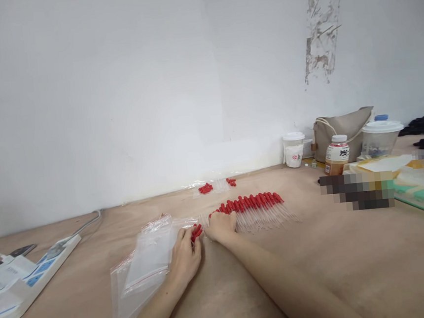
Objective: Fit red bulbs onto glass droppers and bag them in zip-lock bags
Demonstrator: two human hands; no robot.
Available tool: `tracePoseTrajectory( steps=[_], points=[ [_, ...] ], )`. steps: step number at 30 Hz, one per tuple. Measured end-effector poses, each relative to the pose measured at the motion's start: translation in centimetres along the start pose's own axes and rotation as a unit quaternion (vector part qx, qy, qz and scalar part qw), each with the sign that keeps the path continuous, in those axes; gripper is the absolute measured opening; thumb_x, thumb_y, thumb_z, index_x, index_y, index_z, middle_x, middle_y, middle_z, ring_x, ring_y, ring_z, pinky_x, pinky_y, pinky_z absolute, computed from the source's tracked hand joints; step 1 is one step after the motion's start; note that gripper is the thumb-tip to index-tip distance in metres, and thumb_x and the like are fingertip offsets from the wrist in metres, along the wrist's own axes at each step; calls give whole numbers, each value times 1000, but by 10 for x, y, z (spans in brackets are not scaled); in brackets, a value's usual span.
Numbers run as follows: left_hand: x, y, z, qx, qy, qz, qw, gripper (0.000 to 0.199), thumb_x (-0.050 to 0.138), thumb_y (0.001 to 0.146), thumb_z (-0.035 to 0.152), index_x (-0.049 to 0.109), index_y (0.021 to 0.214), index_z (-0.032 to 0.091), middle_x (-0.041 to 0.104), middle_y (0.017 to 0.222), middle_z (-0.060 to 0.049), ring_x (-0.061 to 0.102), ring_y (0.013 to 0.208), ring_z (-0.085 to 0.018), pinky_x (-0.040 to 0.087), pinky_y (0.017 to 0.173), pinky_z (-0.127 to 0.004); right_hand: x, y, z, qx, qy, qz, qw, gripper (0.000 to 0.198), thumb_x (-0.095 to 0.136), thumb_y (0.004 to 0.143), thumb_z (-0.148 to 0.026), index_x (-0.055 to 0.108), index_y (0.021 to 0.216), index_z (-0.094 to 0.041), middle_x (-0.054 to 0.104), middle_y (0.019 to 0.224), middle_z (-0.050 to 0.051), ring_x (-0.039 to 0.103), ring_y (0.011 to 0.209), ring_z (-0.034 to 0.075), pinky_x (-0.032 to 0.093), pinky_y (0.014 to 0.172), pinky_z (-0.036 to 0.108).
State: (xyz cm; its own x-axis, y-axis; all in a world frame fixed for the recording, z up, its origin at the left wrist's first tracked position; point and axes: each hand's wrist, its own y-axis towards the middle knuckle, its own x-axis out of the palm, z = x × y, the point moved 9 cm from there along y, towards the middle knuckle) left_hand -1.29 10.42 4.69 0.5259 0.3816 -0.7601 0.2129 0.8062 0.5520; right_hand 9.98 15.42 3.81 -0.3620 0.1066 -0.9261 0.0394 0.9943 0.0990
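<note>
Glass droppers (pixel 259 210) with red rubber bulbs lie side by side in a long row, bulbs toward the wall and clear stems toward me. At the row's left end, my right hand (pixel 221 225) has its fingers curled down over the droppers; its fingertips are hidden. My left hand (pixel 185 255) is closed around a few red-bulbed droppers (pixel 196 232), whose stems hardly show. Under and beside that hand are flat clear zip bags (pixel 149 253) with red seal lines. Farther back, a clear bag (pixel 220 186) holds more red bulbs and stems.
A white power strip (pixel 49 269) with a charger (pixel 14 270) and a phone is at the left. Along the right back stand a lidded cup (pixel 293 151), a bottle (pixel 337 155), a grey bag (pixel 346 125) and a large lidded tub (pixel 381 139). A green-edged packet (pixel 423 192) lies at right.
</note>
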Motion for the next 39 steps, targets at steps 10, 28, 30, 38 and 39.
tracePoseTrajectory(
  steps=[10,28,30,38,39],
  points=[
    [10,-10,24,-3,-128,-44,991,10,46,74,13,56,77,16,54,74,-1,52,64,-14,40,56,-23,-31,-24,56,-75,39,-1,996,33,37,81,-33,61,66,-16,65,70,6,58,67,15,36,58,23],
    [31,-19,59,59,-189,-115,973,21,49,83,32,65,89,21,65,82,-2,58,76,-17,44,69,-26,-44,-103,82,-288,123,125,941,17,38,84,-19,55,85,-20,61,78,0,52,69,11,29,74,30],
    [32,-19,58,54,-197,-117,972,20,49,83,32,65,88,20,65,82,-1,58,77,-17,44,69,-26,-43,-104,81,-297,119,121,940,18,37,85,-19,55,85,-20,61,79,0,52,69,11,28,74,30],
    [27,-22,63,70,-210,-113,969,18,50,83,30,64,85,20,64,79,-1,57,75,-16,43,68,-24,-39,-108,72,-343,129,80,927,18,40,84,-18,57,88,-23,64,84,-2,53,76,13,25,75,31],
    [26,-22,65,77,-212,-114,968,18,49,83,29,64,85,20,63,79,-1,57,75,-16,43,68,-24,-38,-108,72,-346,132,73,926,19,40,84,-17,57,88,-24,64,83,-2,53,75,12,25,75,31]
  ],
)
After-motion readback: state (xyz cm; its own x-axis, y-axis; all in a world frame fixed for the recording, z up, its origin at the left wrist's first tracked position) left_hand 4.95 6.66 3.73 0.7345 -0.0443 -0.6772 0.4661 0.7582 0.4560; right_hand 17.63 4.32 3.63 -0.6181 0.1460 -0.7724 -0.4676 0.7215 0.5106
